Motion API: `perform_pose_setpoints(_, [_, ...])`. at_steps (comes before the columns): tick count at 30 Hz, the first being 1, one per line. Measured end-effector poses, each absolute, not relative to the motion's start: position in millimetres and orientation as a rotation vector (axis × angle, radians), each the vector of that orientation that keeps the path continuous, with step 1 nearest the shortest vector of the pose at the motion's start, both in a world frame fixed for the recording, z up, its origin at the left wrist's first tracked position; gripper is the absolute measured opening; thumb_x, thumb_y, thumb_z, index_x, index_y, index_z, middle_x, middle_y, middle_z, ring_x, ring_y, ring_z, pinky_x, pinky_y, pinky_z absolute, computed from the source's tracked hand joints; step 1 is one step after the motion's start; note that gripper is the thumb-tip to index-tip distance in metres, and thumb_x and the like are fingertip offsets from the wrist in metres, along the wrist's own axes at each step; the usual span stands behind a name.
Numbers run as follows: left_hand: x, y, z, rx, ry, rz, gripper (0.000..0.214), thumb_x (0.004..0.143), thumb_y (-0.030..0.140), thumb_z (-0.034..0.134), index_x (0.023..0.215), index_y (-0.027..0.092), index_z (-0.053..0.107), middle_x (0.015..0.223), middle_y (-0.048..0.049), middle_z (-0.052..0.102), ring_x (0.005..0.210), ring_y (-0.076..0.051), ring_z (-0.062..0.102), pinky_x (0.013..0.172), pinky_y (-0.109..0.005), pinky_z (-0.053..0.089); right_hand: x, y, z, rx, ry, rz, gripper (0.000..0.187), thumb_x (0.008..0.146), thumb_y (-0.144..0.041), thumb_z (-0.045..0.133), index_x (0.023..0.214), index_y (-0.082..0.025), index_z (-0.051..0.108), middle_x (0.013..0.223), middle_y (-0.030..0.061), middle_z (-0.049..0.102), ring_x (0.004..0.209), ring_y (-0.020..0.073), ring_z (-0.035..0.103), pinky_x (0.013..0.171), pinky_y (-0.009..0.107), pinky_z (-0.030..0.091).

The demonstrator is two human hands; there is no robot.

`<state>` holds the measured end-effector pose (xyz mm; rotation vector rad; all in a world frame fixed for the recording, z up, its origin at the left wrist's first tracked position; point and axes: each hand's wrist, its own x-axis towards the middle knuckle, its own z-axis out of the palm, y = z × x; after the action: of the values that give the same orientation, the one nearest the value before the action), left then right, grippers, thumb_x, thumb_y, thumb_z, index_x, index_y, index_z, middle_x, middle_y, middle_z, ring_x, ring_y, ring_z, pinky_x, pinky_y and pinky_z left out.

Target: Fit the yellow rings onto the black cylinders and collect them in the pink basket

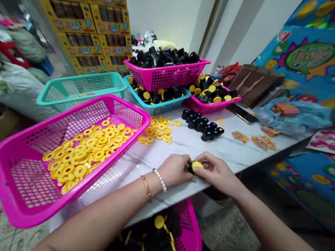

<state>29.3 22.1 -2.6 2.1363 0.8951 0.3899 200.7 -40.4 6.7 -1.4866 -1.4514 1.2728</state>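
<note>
Over the front edge of the table, my left hand is closed in a pinch on a small black plastic piece with a round yellow cap. From the other side, my right hand grips the same piece, its fingers against the yellow cap. My fingers hide most of the black part. Beyond my hands stand short rows of black pieces with coloured dots on top. Loose yellow rings with tabs lie in a pile to their left.
At left, a pink basket holds many yellow rings. Behind it sits a teal basket. A pink basket of black parts rests above baskets of capped pieces. Another pink basket is below the table edge. Stickers lie at right.
</note>
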Motion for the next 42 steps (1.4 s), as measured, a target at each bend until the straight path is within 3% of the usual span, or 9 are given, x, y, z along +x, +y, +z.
perform_pose_setpoints(5, [13,38,16,2.260,0.892,0.244,0.032,0.066,0.023,0.073,0.098,0.019,0.069,0.070,-0.0003,0.068,0.064,-0.016,0.062,0.060,-0.023,0.043,178,-106,-2,-1.529,-1.595,1.086,0.012,0.078,-0.028,0.062,0.083,-0.022,0.054,0.071,-0.0012,0.052,0.055,0.0122,0.049,0.048,0.022,0.040])
perform_pose_setpoints(10, [5,56,9,2.373,1.416,0.523,0.028,0.084,0.026,0.052,0.109,0.016,0.061,0.104,-0.0124,0.062,0.088,-0.024,0.061,0.072,-0.032,0.045,157,-136,-51,-1.303,-1.921,0.979,0.014,0.072,-0.030,0.067,0.080,-0.021,0.058,0.075,0.0002,0.054,0.050,0.0092,0.048,0.041,0.019,0.035])
perform_pose_setpoints(18, [11,47,-1,2.541,1.133,0.575,0.019,0.089,0.022,0.045,0.090,0.021,0.064,0.095,-0.0058,0.059,0.084,-0.018,0.059,0.074,-0.027,0.046,170,-48,11,-1.235,-1.832,0.263,0.014,0.088,-0.020,0.050,0.076,-0.020,0.058,0.068,0.0016,0.057,0.064,0.0146,0.055,0.060,0.026,0.040])
perform_pose_setpoints(24, [10,52,-5,2.485,1.119,0.641,0.016,0.086,0.016,0.048,0.089,0.019,0.063,0.095,-0.0063,0.060,0.086,-0.018,0.059,0.078,-0.028,0.045,177,34,5,-1.382,-2.009,0.206,0.022,0.085,-0.009,0.052,0.099,-0.019,0.065,0.101,0.0059,0.062,0.093,0.0187,0.056,0.083,0.029,0.044])
perform_pose_setpoints(28, [8,60,-6,2.379,1.117,0.690,0.016,0.083,0.012,0.048,0.083,0.018,0.063,0.092,-0.0063,0.060,0.084,-0.018,0.058,0.078,-0.029,0.044,173,38,-5,-1.513,-2.139,0.139,0.020,0.086,-0.013,0.055,0.101,-0.020,0.066,0.101,0.0054,0.063,0.099,0.0215,0.053,0.088,0.032,0.043])
perform_pose_setpoints(33, [7,62,-5,2.350,1.093,0.680,0.016,0.080,0.012,0.049,0.087,0.017,0.062,0.089,-0.0058,0.063,0.079,-0.019,0.058,0.073,-0.031,0.043,186,15,3,-1.711,-2.082,0.224,0.021,0.079,-0.016,0.060,0.100,-0.017,0.061,0.100,0.0075,0.060,0.090,0.0225,0.057,0.079,0.033,0.046])
perform_pose_setpoints(37, [16,68,1,2.195,1.146,0.640,0.023,0.081,0.028,0.055,0.101,0.018,0.059,0.089,-0.0037,0.066,0.067,-0.016,0.059,0.066,-0.030,0.043,206,-4,-4,-1.512,-1.906,0.421,0.025,0.072,-0.007,0.059,0.094,-0.019,0.063,0.092,0.0038,0.058,0.082,0.0177,0.057,0.075,0.030,0.045])
perform_pose_setpoints(40, [38,77,5,2.152,1.165,0.645,0.027,0.079,0.033,0.058,0.101,0.017,0.060,0.090,-0.0038,0.067,0.066,-0.016,0.060,0.065,-0.029,0.043,218,-12,-18,-1.258,-1.354,0.662,0.006,0.076,-0.017,0.062,0.081,-0.019,0.061,0.070,-0.0016,0.053,0.060,0.0120,0.051,0.055,0.023,0.042])
perform_pose_setpoints(42, [60,83,5,2.166,1.156,0.670,0.027,0.078,0.032,0.060,0.100,0.017,0.061,0.088,-0.0035,0.067,0.066,-0.016,0.061,0.066,-0.028,0.043,224,-11,-26,-1.101,-0.903,0.710,0.015,0.079,-0.030,0.064,0.085,-0.020,0.054,0.065,-0.0046,0.050,0.051,0.0099,0.048,0.045,0.020,0.038])
